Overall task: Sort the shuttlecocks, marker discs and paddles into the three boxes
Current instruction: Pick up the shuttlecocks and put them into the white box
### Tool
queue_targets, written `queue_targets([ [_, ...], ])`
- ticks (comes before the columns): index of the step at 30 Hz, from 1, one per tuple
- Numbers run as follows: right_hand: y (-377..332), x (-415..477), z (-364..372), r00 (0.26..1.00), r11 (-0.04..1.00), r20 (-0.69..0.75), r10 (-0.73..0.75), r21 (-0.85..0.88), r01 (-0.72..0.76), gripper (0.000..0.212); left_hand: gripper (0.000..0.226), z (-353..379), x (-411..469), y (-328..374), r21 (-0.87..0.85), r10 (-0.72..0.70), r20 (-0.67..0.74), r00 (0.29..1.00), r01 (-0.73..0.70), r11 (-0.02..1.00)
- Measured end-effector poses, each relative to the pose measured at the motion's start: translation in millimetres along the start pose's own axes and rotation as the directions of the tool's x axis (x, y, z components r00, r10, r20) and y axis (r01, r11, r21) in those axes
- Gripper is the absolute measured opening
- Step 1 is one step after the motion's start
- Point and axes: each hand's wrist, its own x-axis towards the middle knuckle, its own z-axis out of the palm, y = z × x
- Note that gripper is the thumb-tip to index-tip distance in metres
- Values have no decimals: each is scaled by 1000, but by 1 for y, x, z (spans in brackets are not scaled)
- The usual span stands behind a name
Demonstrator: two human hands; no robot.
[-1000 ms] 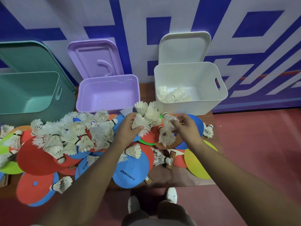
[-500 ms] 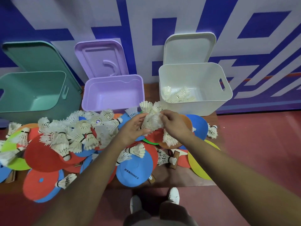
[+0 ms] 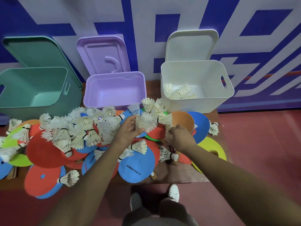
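Observation:
A heap of white feather shuttlecocks (image 3: 73, 131), coloured marker discs (image 3: 44, 178) and blue-and-red paddles (image 3: 136, 168) lies on the floor in front of three open boxes. The green box (image 3: 32, 88) and the purple box (image 3: 114, 88) hold nothing that I can see. Several shuttlecocks (image 3: 179, 93) lie in the white box (image 3: 203, 103). My left hand (image 3: 128, 130) grips a bunch of shuttlecocks (image 3: 146, 123) just above the heap, below the gap between the purple and white boxes. My right hand (image 3: 179, 137) is low on the heap to the right, fingers pinched on white feathers there.
Three lids lean on the blue-and-white wall behind the boxes: green (image 3: 37, 51), purple (image 3: 104, 54), white (image 3: 192, 44). A yellow disc (image 3: 210, 150) and a stray shuttlecock (image 3: 213, 128) lie at the heap's right edge. My shoes (image 3: 173, 192) stand on red floor below.
My right hand has left the bunch in my left hand and dropped down and right onto the heap. The left hand keeps its bunch in about the same place.

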Motion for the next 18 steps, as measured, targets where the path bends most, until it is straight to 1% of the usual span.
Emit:
queue_targets([
  [2,-2,2,8,1000,1000,8,10,-11,-10,45,59,-2,-4,-2,9,-8,-1,1000,8,1000],
  [5,-1,3,14,1000,999,-21,-6,-41,6,26,51,-7,-9,-4,16,-18,-17,1000,19,1000],
  [7,4,-1,11,998,992,-55,-33,-122,26,17,47,-11,-13,-5,25,-13,-30,999,14,1000],
  [8,6,-2,9,995,986,-82,-60,-160,46,17,47,-12,-15,-5,32,-12,-31,999,13,999],
  [10,11,-4,4,987,980,-143,-78,-194,50,27,47,-14,-17,-7,44,-15,-25,1000,16,999],
  [12,15,-5,-3,974,982,-218,-63,-187,22,25,51,-15,-15,-9,62,-30,-15,999,30,998],
  [13,18,-4,-5,963,989,-265,-55,-146,16,22,55,-15,-13,-10,73,-37,-8,999,38,997],
  [15,19,-5,-15,941,999,-338,20,35,-8,18,62,-13,-11,-9,92,-52,5,999,52,994],
  [17,17,-6,-29,913,973,-396,101,230,-8,29,60,-8,-8,-8,101,-53,16,998,51,994],
  [18,15,-8,-38,897,950,-424,126,311,13,28,56,-5,-7,-7,110,-49,25,998,46,993],
])
